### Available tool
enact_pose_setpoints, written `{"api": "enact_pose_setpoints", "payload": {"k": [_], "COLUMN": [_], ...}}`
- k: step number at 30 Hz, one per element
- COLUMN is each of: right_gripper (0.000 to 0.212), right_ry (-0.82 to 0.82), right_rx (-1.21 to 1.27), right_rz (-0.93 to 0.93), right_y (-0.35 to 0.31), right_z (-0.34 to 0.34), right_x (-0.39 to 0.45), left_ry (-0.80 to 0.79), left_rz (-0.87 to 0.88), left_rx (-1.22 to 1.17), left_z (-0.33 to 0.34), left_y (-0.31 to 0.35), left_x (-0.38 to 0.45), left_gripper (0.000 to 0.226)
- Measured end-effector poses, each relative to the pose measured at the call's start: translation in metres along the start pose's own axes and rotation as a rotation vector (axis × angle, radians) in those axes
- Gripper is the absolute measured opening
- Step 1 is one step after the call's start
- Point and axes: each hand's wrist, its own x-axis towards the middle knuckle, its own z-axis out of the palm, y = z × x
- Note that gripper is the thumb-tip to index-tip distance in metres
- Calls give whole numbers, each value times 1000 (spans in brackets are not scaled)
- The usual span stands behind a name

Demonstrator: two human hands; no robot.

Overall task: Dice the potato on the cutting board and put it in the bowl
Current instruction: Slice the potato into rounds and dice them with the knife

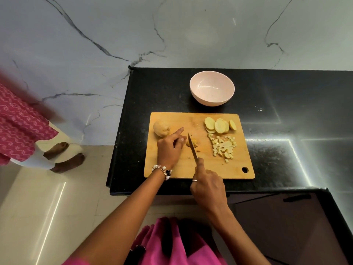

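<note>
Potato, a small pale-yellow piece of it (192, 144), lies near the middle of the rectangular wooden cutting board (198, 169), and my left hand (169, 150) steadies it from the left: the curled fingertips rest against the piece while the forefinger sticks out straight toward the far side. A beaded bracelet of white and dark beads (163, 171) sits on that wrist. My right hand (208, 188) is wrapped around the handle of a slim steel-bladed kitchen knife (192, 149), forefinger laid along the top of it and a ring on one finger; the handle itself is hidden in my fist. The blade runs away from me, its edge down on the piece just right of my left fingertips.

On the right part of the board a heap of small pale potato cubes (223, 148) is scattered, and just beyond them, toward the far right corner, several round potato slices (219, 126) lean overlapping on one another. At the far left corner lies the uncut rounded potato end with tan skin (161, 128), close to my outstretched forefinger. The board has a hanging hole in its near right corner.

Beyond the board's far edge, apart from it, stands the round pale-pink bowl (212, 88), with nothing in it, on the black speckled stone counter (286, 111). To the left, a second person's bare feet (65, 157) stand on the cream floor tiles (47, 197).
</note>
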Motion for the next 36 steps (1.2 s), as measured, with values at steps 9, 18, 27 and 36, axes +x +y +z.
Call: {"api": "enact_pose_setpoints", "payload": {"k": [9, 18, 27, 36], "right_gripper": [60, 61, 39, 53], "right_ry": [-93, -89, 107, -117], "right_rx": [-78, -96, 423, 172], "right_rz": [63, 216, 147, 40], "right_y": [-8, 32, 51, 18], "right_z": [16, -1, -32, 10], "right_x": [18, 10, 13, 12], "left_ry": [43, 7, -125, -172], "left_rz": [-8, -52, 3, -114], "left_rx": [66, 44, 85, -35], "left_z": [-10, -4, 14, 1], "left_y": [5, 8, 33, 41], "left_x": [-2, 12, 63, 99], "left_gripper": [32, 28, 36, 29]}}
